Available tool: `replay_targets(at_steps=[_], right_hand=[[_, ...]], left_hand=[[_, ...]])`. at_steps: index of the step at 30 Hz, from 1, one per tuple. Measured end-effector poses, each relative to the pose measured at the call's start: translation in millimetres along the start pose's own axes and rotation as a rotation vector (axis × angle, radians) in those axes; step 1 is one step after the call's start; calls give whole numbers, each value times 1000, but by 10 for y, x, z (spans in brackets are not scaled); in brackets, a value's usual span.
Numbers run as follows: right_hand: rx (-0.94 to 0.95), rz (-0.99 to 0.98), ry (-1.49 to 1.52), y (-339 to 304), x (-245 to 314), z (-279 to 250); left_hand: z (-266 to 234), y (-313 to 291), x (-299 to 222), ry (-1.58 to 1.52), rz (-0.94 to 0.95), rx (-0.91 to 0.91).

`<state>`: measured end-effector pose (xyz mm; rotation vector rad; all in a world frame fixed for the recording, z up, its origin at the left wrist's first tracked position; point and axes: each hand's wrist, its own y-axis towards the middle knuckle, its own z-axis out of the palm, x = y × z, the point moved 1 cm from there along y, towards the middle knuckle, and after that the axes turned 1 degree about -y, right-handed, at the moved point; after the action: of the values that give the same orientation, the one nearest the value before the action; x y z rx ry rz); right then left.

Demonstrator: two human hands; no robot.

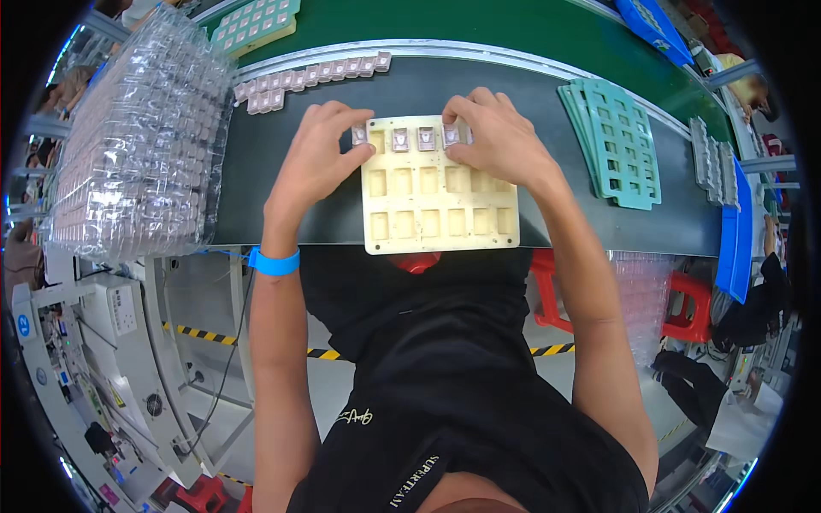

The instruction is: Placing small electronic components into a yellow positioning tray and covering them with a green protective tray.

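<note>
A cream tray (pixel 428 202) with rows of square pockets lies on the dark bench in front of me. Two small pinkish, clear-looking square pieces (pixel 414 139) sit in its top row; the middle and bottom pockets that show are bare. At the tray's upper left corner, my left hand (pixel 321 150) pinches another small square piece (pixel 359 135) between thumb and index finger, just beside the edge. My right hand (pixel 498 141) reaches over the upper right and has its thumb and index finger around a square piece (pixel 451 134) at the top row. Its palm covers the pockets there.
A line of similar pieces (pixel 333 70) runs along the bench behind. Left stands a tall plastic-wrapped stack (pixel 137 145) of clear trays. Green slotted plates (pixel 624 141) lie at right, near grey ridged strips (pixel 710 162) and a blue bin (pixel 734 248). Beyond is a green belt (pixel 445 19).
</note>
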<state>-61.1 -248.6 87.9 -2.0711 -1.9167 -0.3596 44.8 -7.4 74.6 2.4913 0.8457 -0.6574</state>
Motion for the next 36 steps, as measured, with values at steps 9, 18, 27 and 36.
replay_targets(at_steps=[9,18,27,36], right_hand=[[37,-7,63,-52,-130,-130],[-50,-7,114,-157,-389,-55],[-33,55,88,-156,-333,-74],[-110,-39,91,-323,-477,-103]], left_hand=[[101,57,-9,-59,-16,79],[194,12,62,-137,-89,63],[278,-89,78,-70,-161,-5],[475,156,-359,143,131,-33]])
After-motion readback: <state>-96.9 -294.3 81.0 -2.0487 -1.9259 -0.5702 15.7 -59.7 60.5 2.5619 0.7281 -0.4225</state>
